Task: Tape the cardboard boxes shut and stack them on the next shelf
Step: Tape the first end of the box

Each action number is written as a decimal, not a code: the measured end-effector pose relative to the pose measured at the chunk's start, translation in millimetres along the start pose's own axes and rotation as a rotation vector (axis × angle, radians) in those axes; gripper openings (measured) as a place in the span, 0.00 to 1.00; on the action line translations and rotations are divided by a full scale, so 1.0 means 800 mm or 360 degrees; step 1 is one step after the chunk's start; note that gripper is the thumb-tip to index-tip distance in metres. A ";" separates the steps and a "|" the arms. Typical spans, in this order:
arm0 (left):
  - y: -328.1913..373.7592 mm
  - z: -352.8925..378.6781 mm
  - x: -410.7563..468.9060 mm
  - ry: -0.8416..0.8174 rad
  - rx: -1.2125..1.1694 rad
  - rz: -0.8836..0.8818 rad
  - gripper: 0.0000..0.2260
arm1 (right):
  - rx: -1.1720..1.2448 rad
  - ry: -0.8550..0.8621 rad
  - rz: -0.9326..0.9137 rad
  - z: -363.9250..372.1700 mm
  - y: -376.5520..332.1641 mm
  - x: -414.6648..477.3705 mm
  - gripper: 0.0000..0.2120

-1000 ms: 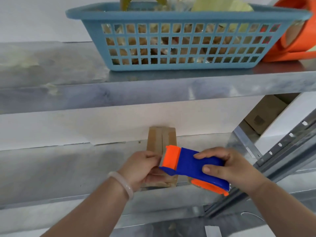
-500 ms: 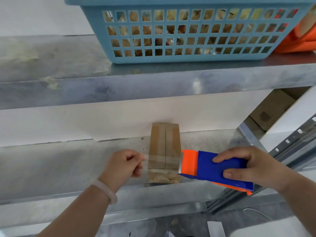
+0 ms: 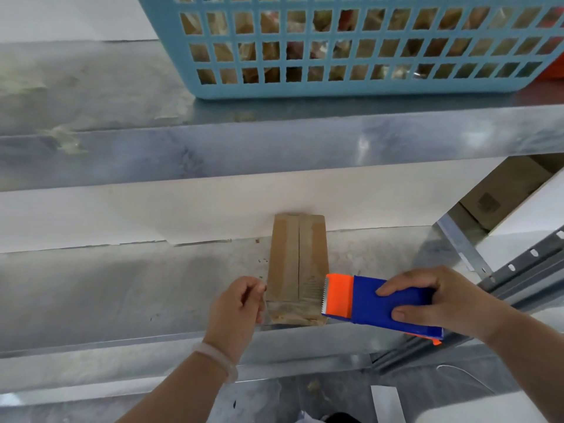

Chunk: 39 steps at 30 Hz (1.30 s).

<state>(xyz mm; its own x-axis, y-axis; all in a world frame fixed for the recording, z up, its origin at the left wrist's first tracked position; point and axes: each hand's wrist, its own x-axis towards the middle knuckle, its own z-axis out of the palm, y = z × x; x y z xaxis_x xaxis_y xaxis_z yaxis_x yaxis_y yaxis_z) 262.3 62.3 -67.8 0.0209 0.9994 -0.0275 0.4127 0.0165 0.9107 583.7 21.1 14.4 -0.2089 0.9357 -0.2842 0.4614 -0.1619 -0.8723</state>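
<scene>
left hand point(image 3: 236, 309) nearer, pinching tape point(image 3: 309, 288); box point(image 3: 297, 254) between it and dispenser point(image 3: 384, 303)

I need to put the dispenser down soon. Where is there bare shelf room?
Lower shelf: wide bare stretch left of the left hand; narrower strip between cardboard box and upright post, behind the tape dispenser. Upper shelf: bare left of the blue basket. Crowded around the box and right hand.

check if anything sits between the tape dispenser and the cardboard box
Nothing visible. The tape dispenser, gripped by the right hand, has its toothed end at the right edge of the cardboard box.
</scene>
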 end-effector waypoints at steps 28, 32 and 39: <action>0.014 0.027 0.029 -0.0160 0.0817 0.1445 0.13 | -0.0077 -0.0036 -0.0086 -0.009 0.001 -0.006 0.18; 0.016 0.028 0.028 -0.0179 0.0800 0.1410 0.13 | -0.0113 -0.0040 -0.0082 -0.014 0.001 -0.012 0.17; 0.015 0.025 0.027 -0.0204 0.0787 0.1342 0.12 | -0.0167 -0.0052 -0.0005 -0.026 0.000 -0.022 0.17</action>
<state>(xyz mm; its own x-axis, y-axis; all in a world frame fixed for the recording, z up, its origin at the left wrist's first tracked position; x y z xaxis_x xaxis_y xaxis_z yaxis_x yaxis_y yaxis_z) 285.8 83.3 -65.6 0.5698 0.6665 0.4807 0.5511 -0.7439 0.3782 605.4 11.4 27.7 -0.2376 0.9252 -0.2959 0.5479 -0.1239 -0.8273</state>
